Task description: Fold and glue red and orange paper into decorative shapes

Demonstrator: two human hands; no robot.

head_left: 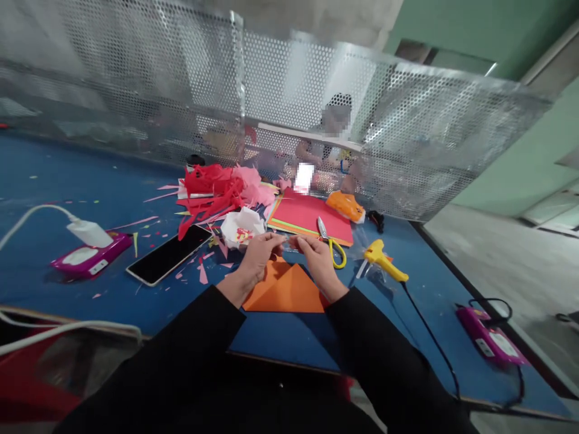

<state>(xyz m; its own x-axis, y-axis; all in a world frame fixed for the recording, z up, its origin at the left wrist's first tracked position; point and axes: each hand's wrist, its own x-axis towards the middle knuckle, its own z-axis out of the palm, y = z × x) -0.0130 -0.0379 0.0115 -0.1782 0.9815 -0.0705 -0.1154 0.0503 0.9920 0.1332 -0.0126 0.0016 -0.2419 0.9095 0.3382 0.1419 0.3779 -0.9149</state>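
Note:
My left hand (260,258) and my right hand (318,258) face each other over the table, fingertips pinched and almost meeting. Between them is something small and thin that I cannot make out. Under both hands lies folded orange paper (289,292). Just beyond my left hand sits a white paper bowl shape (233,226) with small red and yellow bits inside. Scissors with yellow handles (337,253) rest beside my right hand, their blades on a stack of coloured paper (304,211) with red on top.
A yellow glue gun (384,260) lies right, its black cord running to a purple power strip (493,340). At left are a black phone (169,256) and another purple strip (90,258). Red paper strips (210,187) pile up behind. A perforated metal screen (289,84) borders the table; a person sits beyond.

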